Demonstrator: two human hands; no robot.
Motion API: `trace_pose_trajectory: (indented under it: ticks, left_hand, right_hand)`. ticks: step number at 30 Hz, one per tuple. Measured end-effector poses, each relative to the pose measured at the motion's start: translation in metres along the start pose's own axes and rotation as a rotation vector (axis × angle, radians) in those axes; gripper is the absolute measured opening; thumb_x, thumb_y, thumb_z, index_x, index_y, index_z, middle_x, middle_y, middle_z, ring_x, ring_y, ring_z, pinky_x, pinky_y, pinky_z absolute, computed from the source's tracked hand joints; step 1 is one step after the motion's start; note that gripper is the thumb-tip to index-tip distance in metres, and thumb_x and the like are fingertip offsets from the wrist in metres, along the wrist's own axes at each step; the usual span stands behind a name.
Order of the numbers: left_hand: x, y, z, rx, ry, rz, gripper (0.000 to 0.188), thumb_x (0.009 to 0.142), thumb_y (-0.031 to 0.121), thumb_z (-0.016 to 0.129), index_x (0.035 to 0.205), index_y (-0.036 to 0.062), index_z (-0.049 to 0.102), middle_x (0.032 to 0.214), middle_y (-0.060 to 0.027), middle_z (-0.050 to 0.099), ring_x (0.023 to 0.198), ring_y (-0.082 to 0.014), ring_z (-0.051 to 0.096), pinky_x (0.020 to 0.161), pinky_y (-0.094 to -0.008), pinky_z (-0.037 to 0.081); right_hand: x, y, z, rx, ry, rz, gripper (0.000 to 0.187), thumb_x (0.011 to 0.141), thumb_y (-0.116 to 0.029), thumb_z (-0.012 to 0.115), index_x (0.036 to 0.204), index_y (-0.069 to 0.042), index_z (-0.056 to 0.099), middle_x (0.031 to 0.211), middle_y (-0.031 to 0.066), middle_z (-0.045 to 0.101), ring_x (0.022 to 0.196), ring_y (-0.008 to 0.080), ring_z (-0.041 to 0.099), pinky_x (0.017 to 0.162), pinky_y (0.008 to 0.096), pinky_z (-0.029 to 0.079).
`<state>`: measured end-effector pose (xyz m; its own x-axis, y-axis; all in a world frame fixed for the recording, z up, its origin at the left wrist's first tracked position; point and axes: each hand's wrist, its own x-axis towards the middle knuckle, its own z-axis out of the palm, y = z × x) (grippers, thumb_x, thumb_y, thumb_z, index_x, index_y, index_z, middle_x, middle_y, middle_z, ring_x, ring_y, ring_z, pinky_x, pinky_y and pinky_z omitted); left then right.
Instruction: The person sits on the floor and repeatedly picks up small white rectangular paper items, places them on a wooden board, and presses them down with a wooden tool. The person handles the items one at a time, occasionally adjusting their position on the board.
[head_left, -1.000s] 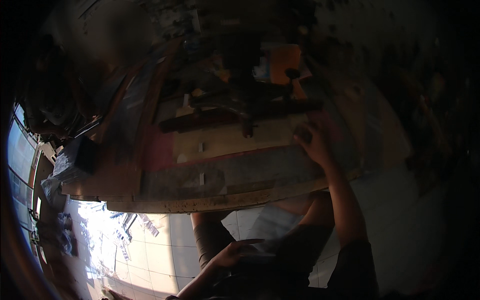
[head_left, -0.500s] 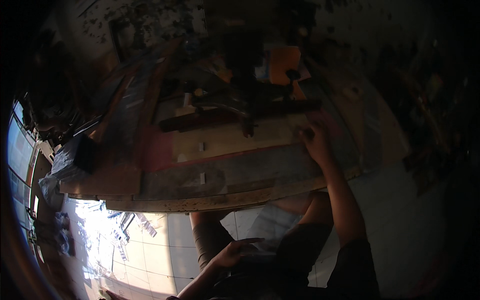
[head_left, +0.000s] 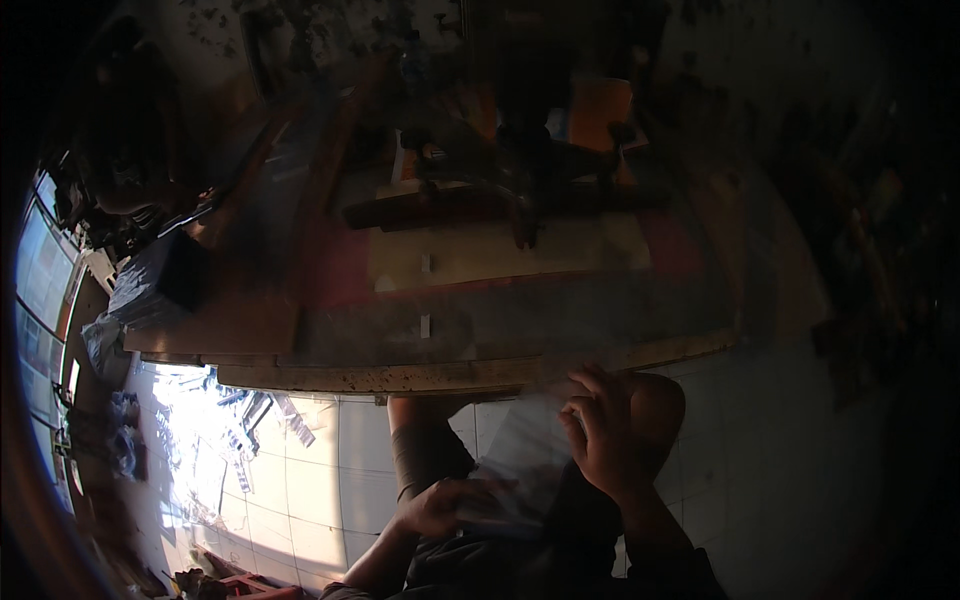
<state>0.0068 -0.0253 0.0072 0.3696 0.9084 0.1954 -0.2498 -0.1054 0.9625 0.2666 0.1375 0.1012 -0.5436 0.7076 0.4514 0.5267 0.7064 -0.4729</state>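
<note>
Across my lap lies a clear plastic sheet or bag (head_left: pixel 520 440), hazy and partly blurred; whether it is one layer or several I cannot tell. My left hand (head_left: pixel 440 507) is at its near left part, closed on it with the fingers pointing right. My right hand (head_left: pixel 603 435) hovers by its far right side, fingers bent and apart from the thumb, with no firm grip visible. Beyond both hands, a dark machine frame with a long bar (head_left: pixel 480 207) stands over a pale yellowish panel (head_left: pixel 520 250) on the workbench (head_left: pixel 480 378).
Pink-red patches (head_left: pixel 335 262) flank the panel. Two small pale pieces, one a light strip (head_left: pixel 425 326), lie on the bench. A plastic-covered dark box (head_left: pixel 160 275) stands at the left. Scraps (head_left: pixel 240 430) litter the sunlit tiles. Orange material (head_left: pixel 600 108) shows behind the machine.
My right hand has come back from the panel's right end to the plastic over my lap. My left hand stays there, shifted slightly left. The whole view has shifted a little.
</note>
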Motion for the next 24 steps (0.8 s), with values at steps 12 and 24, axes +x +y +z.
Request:
trace_pose_trajectory:
  ticks: [12,24]
  left_hand:
    - [-0.019,0.016,-0.001,0.118,-0.171,-0.092,0.041,0.088,-0.004,0.069,0.129,-0.0056,0.064,0.126,-0.0185,0.071,0.115,-0.0281,0.070,0.099,-0.0364,0.054]
    - [0.046,-0.014,0.021,-0.233,0.440,-0.364,0.047,0.097,-0.004,0.049,0.144,-0.0012,0.051,0.120,-0.0155,0.071,0.114,-0.0231,0.070,0.098,-0.0341,0.056]
  right_hand:
    - [-0.054,-0.053,0.010,0.139,-0.375,0.107,0.016,0.103,-0.015,0.061,0.110,-0.004,0.052,0.130,0.0127,0.065,0.138,0.0371,0.053,0.113,0.0560,0.038]
    - [0.016,-0.053,-0.006,0.192,-0.332,-0.077,0.016,0.099,-0.009,0.066,0.111,-0.004,0.056,0.097,0.0100,0.076,0.091,0.0250,0.077,0.074,0.0385,0.061]
